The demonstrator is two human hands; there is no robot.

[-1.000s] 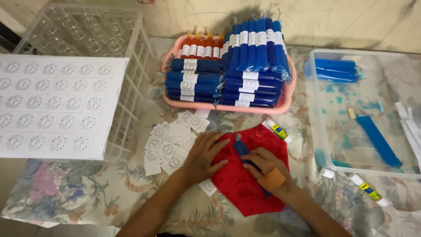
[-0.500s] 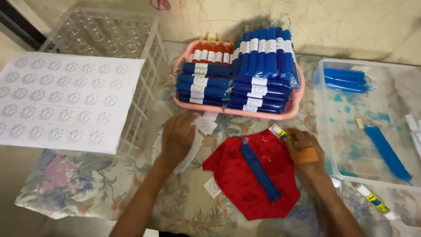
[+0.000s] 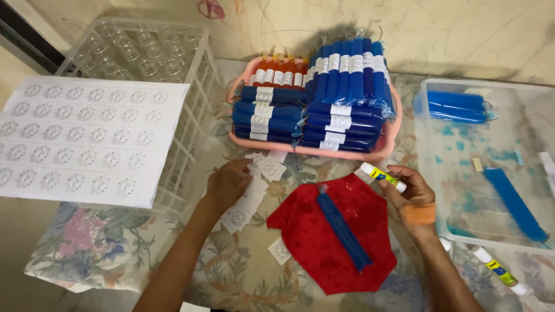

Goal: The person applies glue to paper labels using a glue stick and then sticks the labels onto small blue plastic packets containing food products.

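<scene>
- White paper first: a big printed label sheet (image 3: 87, 138) sits on the far left, propped over a white plastic crate (image 3: 173, 69) with clear glass vials in it.
- Left hand (image 3: 228, 184) is down flat on the scattered pile of cut paper labels (image 3: 254, 193) on the worktop, fingers (image 3: 245, 169) curled together over them; can't tell if one label is actually pinched.
- Half a second ago that hand was a bit higher up on the same pile, so it's slid slightly toward the person.
- Up the middle, a pink tray (image 3: 315, 151) is stacked with labelled blue tubes plus a few orange ones at the back.
- Below it, a red cloth (image 3: 335, 242) lies on the worktop with one blue tube (image 3: 342, 229) on it, long axis running diagonally from upper left to lower right, bare of any label as far as I can see.
- The tube sits between both hands, and the right one is nearer.
- Right hand (image 3: 411, 193) is pinching a glue stick (image 3: 381, 176) in its fingertips, lifted off the worktop, stick pointing up-left.
- Half a second back that hand was only just closing on the stick where it lay; a second back it was on the tube.
- Far right, a clear plastic bin (image 3: 428, 150) holds more blue tubes, and another glue stick (image 3: 497, 271) lies in front of it.
</scene>
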